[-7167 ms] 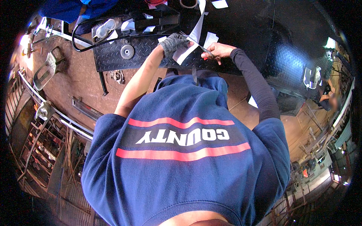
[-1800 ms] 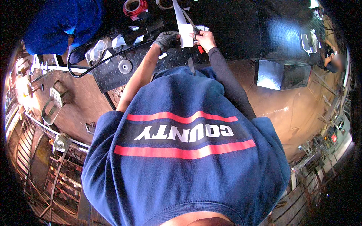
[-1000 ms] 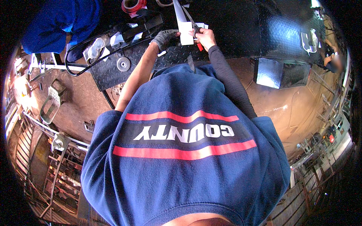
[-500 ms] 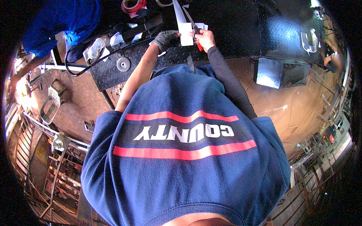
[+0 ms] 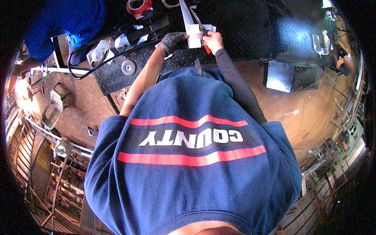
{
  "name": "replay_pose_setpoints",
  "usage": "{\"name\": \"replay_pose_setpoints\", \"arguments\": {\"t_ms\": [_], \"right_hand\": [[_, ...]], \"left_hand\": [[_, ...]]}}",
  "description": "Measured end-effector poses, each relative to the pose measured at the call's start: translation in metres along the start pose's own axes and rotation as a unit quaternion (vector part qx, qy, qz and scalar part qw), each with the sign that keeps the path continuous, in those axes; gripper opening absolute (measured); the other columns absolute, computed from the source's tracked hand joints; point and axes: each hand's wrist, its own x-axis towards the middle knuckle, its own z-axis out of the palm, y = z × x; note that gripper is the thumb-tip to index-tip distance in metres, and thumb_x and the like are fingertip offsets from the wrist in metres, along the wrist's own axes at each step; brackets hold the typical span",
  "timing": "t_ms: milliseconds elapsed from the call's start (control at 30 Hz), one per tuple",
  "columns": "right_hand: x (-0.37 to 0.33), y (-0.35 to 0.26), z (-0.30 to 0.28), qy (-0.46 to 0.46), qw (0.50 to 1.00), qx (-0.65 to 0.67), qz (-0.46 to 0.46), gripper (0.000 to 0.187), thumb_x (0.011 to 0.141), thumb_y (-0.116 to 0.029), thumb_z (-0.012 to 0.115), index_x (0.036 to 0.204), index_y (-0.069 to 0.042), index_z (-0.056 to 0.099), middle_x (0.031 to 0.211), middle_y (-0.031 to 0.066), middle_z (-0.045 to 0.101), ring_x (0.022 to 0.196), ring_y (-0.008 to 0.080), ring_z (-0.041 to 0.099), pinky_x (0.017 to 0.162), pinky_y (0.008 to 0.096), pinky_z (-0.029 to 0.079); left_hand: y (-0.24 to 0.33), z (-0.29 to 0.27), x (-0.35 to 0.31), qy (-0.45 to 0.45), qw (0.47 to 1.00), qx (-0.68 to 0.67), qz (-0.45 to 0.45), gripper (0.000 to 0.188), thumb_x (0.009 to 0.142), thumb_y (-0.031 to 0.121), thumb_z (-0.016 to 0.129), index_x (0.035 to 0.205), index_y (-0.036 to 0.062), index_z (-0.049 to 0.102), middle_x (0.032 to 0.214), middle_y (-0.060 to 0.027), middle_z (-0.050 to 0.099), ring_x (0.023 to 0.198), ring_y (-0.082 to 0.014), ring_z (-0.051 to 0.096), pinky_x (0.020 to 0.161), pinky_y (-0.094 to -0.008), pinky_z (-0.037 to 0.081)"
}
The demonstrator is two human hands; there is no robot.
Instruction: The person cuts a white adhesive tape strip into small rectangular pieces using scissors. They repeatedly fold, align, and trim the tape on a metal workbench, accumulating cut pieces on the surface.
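A white sheet of paper [image 5: 194, 41] with faint markings hangs between my hands over the black work surface. My left hand [image 5: 173, 40], in a grey glove with bare fingertips, pinches its left edge. On the right, my bare right hand [image 5: 212, 40] is closed around a pair of scissors [image 5: 199, 22], its blades pointing away from me beside the paper. Something red [image 5: 207, 49] shows below that hand, perhaps part of the handle. A long white strip [image 5: 187, 13] runs from the paper toward the far edge. My fingers partly hide the scissors' handles.
Red tape rolls [image 5: 137, 6] lie at the far left. Clear round containers [image 5: 101, 47], paper scraps [image 5: 121, 40] and a metal disc [image 5: 127, 67] sit on the tread plate left of me. A shiny box [image 5: 291, 76] stands at right. Other people are at far left and far right.
My hands and the paper stay almost in place, with only a slight shift at the scissors' blades. The person in blue at far left has moved a little.
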Motion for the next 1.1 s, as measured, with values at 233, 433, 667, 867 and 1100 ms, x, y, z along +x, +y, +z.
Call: {"name": "replay_pose_setpoints", "arguments": {"t_ms": [233,433,667,867,1100], "right_hand": [[-0.002,-0.003,-0.001,-0.022,1.0,-0.01,-0.001,0.017,0.076,-0.004,0.066,0.093,0.0,0.065,0.088,0.008,0.065,0.075,0.0169,0.065,0.058,0.0293,0.056],[-0.003,-0.005,0.002,-0.006,0.999,-0.041,-0.01,0.021,0.074,-0.004,0.069,0.094,0.001,0.065,0.087,0.0091,0.065,0.073,0.0167,0.065,0.058,0.0293,0.056],[-0.004,-0.006,0.005,-0.001,1.0,-0.013,-0.013,0.025,0.073,-0.004,0.069,0.097,0.002,0.063,0.088,0.0098,0.065,0.073,0.0171,0.065,0.058,0.0298,0.056],[-0.007,-0.009,0.003,-0.028,0.999,0.04,0.0,0.022,0.08,0.002,0.058,0.102,0.004,0.06,0.09,0.0117,0.065,0.077,0.0184,0.065,0.059,0.0299,0.056],[-0.009,-0.009,0.005,-0.031,0.997,0.056,0.04,0.023,0.082,0.005,0.05,0.103,0.002,0.058,0.093,0.0116,0.065,0.084,0.0178,0.065,0.06,0.0289,0.054]], "left_hand": [[0.0,-0.002,0.004,0.017,1.0,0.024,-0.01,0.029,0.076,0.018,0.07,0.098,0.0013,0.065,0.095,-0.0072,0.065,0.085,-0.0175,0.061,0.076,-0.0304,0.05],[0.0,-0.003,0.001,0.008,1.0,0.001,-0.006,0.028,0.076,0.018,0.069,0.098,0.0024,0.065,0.096,-0.0066,0.066,0.085,-0.0164,0.061,0.077,-0.0289,0.05],[-0.003,-0.005,0.002,0.013,1.0,-0.028,-0.005,0.024,0.076,0.015,0.068,0.096,0.0031,0.067,0.094,-0.0053,0.066,0.086,-0.0151,0.06,0.078,-0.0281,0.048],[-0.007,-0.008,0.004,0.017,1.0,-0.001,0.007,0.022,0.076,0.014,0.068,0.096,0.004,0.067,0.095,-0.0048,0.066,0.086,-0.0145,0.06,0.079,-0.0275,0.047],[-0.003,-0.004,-0.003,0.017,0.999,-0.037,-0.036,0.023,0.075,0.013,0.068,0.096,0.003,0.066,0.094,-0.0048,0.066,0.087,-0.0149,0.059,0.077,-0.0283,0.047]]}}
